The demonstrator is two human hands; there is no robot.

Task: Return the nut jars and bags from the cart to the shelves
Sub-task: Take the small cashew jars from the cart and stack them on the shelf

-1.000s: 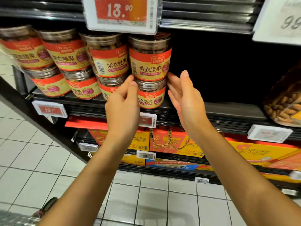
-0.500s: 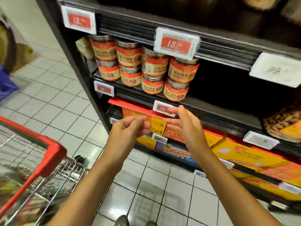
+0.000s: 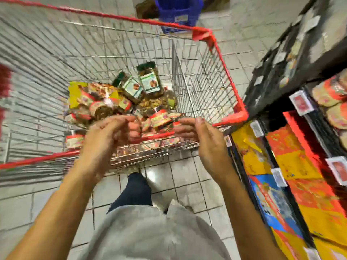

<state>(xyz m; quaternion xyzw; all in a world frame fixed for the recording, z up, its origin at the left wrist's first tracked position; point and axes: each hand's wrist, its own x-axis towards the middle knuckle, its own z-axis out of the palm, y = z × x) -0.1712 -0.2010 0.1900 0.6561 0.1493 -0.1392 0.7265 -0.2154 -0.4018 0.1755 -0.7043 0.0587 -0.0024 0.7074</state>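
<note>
hands over the cart

jars (image 3: 150,80) and a yellow bag (image 3: 74,94) lie heaped in the cart (image 3: 241,114), toward its near end. above the near rim, the left hand (image 3: 105,136) is blurred, fingers loosely bent; the right hand (image 3: 204,136) has fingers together, slightly curled. both are empty. shelves (image 3: 281,76) stand right.

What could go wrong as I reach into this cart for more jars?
The red-labelled nut jars lie in a loose heap, so pulling one could topple the two tilted green-labelled jars behind. The left hand and right hand hover at the red-rimmed wire cart; knuckles might catch its rim.
</note>
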